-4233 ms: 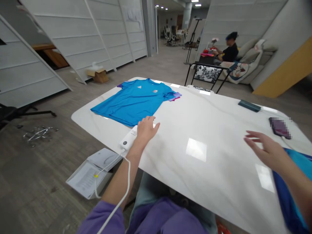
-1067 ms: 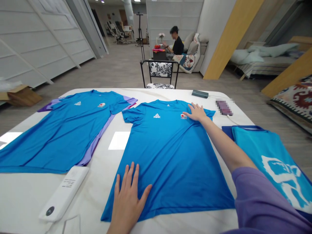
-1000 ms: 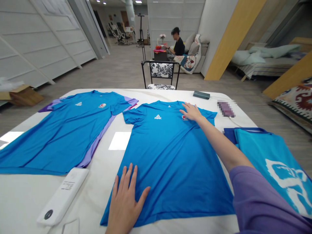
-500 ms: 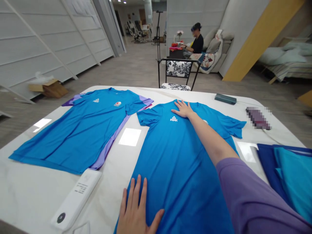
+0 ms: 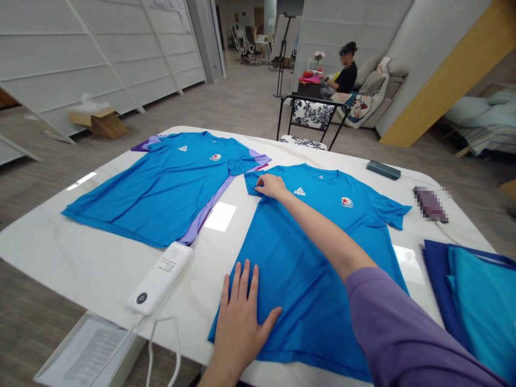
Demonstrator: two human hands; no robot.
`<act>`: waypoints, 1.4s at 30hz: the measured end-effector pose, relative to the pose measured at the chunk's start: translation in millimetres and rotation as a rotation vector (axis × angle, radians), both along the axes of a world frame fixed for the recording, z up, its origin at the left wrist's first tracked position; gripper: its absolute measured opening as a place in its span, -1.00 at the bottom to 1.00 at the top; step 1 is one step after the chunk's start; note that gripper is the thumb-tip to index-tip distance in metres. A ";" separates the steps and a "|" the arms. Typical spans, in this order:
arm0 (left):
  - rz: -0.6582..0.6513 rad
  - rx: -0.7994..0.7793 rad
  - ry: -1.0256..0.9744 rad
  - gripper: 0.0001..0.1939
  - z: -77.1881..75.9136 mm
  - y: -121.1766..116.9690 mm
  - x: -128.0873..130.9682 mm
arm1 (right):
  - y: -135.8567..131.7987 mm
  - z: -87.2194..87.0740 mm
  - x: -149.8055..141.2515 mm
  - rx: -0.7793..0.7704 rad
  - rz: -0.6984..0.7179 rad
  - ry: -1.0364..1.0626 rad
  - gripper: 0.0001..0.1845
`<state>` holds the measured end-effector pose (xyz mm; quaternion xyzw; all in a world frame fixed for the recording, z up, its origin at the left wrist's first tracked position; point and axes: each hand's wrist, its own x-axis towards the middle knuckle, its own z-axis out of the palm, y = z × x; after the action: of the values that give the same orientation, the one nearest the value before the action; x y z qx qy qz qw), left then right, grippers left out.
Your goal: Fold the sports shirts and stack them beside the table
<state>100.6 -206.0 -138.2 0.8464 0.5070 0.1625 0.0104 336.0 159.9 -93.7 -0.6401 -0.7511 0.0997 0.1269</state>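
Just left of center frame, over the sleeve of the blue shirt (image 5: 290, 269), the right hand (image 5: 271, 185) is bent down with its fingers curled toward the thumb; can't really tell if they've got cloth pinched. Down at bottom center, the left hand (image 5: 239, 320) is pretty much flat on that same shirt, fingers straight, thumb out to the side. Shirt's spread front-up, middle to lower right. Over at center left there's a second blue shirt (image 5: 157, 193) on top of some purple cloth (image 5: 260, 157), with a white gadget (image 5: 161, 277) by its lower corner. Folded clothes (image 5: 487, 306) sit lower right, all on a white table (image 5: 108, 269).
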 end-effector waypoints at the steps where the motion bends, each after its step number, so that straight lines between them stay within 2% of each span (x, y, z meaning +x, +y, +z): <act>1: -0.004 0.008 -0.012 0.12 0.1 -0.8 -0.1 | -0.7 1.9 -4.7 0.012 -0.002 0.008 -0.73; 3: -0.005 0.018 -0.029 0.07 0.0 -3.6 0.1 | -8.9 2.5 -11.7 0.066 0.019 0.029 -0.78; 5: -0.007 0.021 -0.041 0.05 -0.2 -8.5 0.0 | -22.6 -1.0 -16.7 0.072 0.112 0.047 -0.78; 7: -0.006 0.015 -0.045 0.05 -0.2 -14.9 -1.3 | -34.4 -7.2 -19.5 0.017 0.242 0.074 -0.74; 9: -0.013 0.009 -0.045 0.07 0.0 -21.4 -4.3 | -37.5 -13.7 -19.2 0.017 0.283 0.127 -0.65; 11: -0.030 0.000 -0.049 0.08 0.1 -26.7 -8.3 | -30.4 -18.8 -15.6 0.092 0.206 0.172 -0.53; 13: -0.048 -0.010 -0.066 0.09 0.0 -30.7 -12.1 | -16.7 -22.5 -9.8 0.103 0.101 0.154 -0.43; 18: -0.012 -0.039 -0.132 0.14 -1.1 -34.9 -13.7 | 18.9 -28.2 -1.7 -0.093 -0.051 0.026 -0.09; 21: -0.010 -0.043 -0.134 0.16 -2.6 -33.9 -11.5 | 33.0 -28.1 -5.4 -0.112 -0.082 0.022 -0.01; 23: -0.016 -0.047 -0.130 0.16 -4.0 -33.6 -11.2 | 35.4 -26.8 -3.3 -0.072 -0.055 0.022 -0.03; 26: -0.025 -0.052 -0.135 0.16 -5.9 -35.3 -15.0 | 18.8 -23.7 26.1 0.065 -0.065 0.013 -0.11; 28: -0.048 -0.045 -0.130 0.15 -5.2 -34.0 -19.4 | -9.0 -21.0 70.6 0.125 -0.142 -0.016 -0.12; 30: -0.067 -0.041 -0.129 0.13 -0.5 -23.1 -21.0 | -48.1 -18.3 132.9 0.132 -0.280 -0.065 -0.11; 32: -0.081 -0.060 -0.146 0.07 10.6 4.5 -13.8 | -93.2 -17.1 203.8 0.113 -0.491 -0.105 -0.08; 33: -0.085 -0.080 -0.161 0.02 18.8 25.9 -5.0 | -115.8 -17.5 238.5 0.100 -0.599 -0.104 -0.06; 36: -0.080 -0.154 -0.225 -0.13 50.6 116.4 44.7 | -174.0 -24.7 323.0 0.054 -0.797 -0.065 0.07; 37: -0.043 -0.170 -0.254 -0.16 61.3 151.4 67.3 | -188.3 -28.9 342.1 0.034 -0.823 -0.054 0.11; 39: -0.089 -0.188 -0.291 -0.25 77.4 219.1 114.2 | -207.6 -38.8 367.1 -0.002 -0.832 -0.044 0.14; 40: -0.128 -0.193 -0.274 -0.31 81.3 248.9 135.2 | -213.0 -43.9 374.3 -0.016 -0.826 -0.045 0.14; 42: -0.117 -0.245 -0.183 -0.32 78.7 296.0 165.6 | -217.5 -53.3 382.2 -0.048 -0.817 -0.070 0.15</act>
<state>266.2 90.0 -59.5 0.8486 0.4698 0.1749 0.1691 718.2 -57.6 -147.0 -0.8914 -0.4367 0.0368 0.1156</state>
